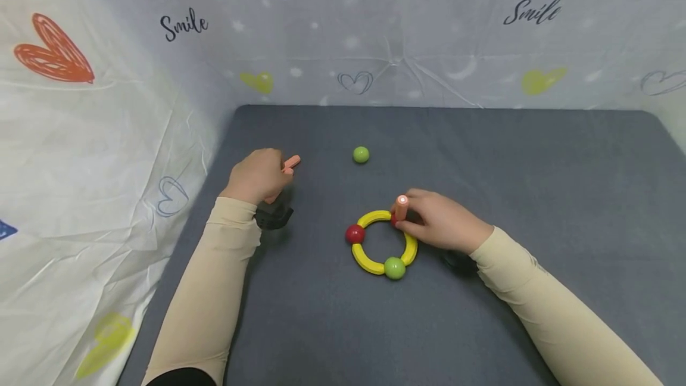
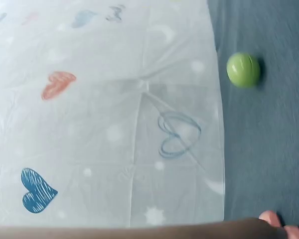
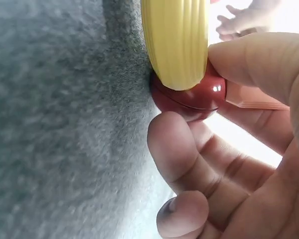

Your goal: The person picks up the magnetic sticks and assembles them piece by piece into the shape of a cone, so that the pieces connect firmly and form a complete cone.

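Note:
On the table lies a ring of yellow curved rods (image 1: 368, 259) joined by balls: a red ball (image 1: 355, 234) on the left, a green ball (image 1: 395, 268) at the front. My right hand (image 1: 442, 219) pinches another red ball (image 3: 189, 102) of the ring between thumb and fingers. From that ball an orange rod (image 1: 402, 207) stands up. In the right wrist view a yellow curved rod (image 3: 177, 45) meets the same ball. Farther left, my left hand (image 1: 257, 176) grips several short orange rods (image 1: 292, 162); their far parts are hidden by the fingers.
A loose green ball (image 1: 361, 155) lies near the back of the grey table (image 1: 509, 195), between the hands and beyond the ring. A white cloth (image 1: 375, 34) with printed hearts hangs behind the table and along its left side.

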Demonstrator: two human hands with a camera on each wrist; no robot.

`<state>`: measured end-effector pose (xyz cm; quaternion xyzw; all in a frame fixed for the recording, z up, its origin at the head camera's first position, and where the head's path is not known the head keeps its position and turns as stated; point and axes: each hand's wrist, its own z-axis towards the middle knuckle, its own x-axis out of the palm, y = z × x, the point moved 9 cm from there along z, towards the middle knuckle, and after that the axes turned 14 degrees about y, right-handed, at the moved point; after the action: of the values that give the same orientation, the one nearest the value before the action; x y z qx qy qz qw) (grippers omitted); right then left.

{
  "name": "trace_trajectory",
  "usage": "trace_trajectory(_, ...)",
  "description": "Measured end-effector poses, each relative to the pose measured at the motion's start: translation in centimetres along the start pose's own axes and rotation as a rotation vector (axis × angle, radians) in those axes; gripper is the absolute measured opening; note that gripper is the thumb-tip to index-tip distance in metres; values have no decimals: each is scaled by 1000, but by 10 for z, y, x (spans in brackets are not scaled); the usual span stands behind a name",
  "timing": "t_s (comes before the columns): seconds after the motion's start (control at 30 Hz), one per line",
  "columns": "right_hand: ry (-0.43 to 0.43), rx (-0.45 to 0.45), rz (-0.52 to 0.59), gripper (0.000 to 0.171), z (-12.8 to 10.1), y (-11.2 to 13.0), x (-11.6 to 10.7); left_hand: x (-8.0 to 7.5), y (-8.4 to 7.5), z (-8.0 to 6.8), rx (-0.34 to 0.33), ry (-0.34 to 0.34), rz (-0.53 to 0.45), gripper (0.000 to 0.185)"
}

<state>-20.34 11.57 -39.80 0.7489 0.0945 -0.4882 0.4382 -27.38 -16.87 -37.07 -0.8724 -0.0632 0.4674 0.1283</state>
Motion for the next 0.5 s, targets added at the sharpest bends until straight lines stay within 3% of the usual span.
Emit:
trace_trajectory(0.13, -13, 11, -16, 13, -8, -1, 0, 4, 10, 3, -69, 49, 70, 34)
trace_trajectory(0.3, -23, 19, -28, 15, -17, -2, -1, 12, 13, 10, -95, 90, 132, 29)
trace_trajectory(0.4, -16, 42, -25, 18, -23, -5, -1, 17, 8, 15, -78, 87, 168, 32)
trace_trajectory(0.5, -10, 54, -10, 21, -26, -5, -2, 23, -1, 18, -20, 78, 179, 39)
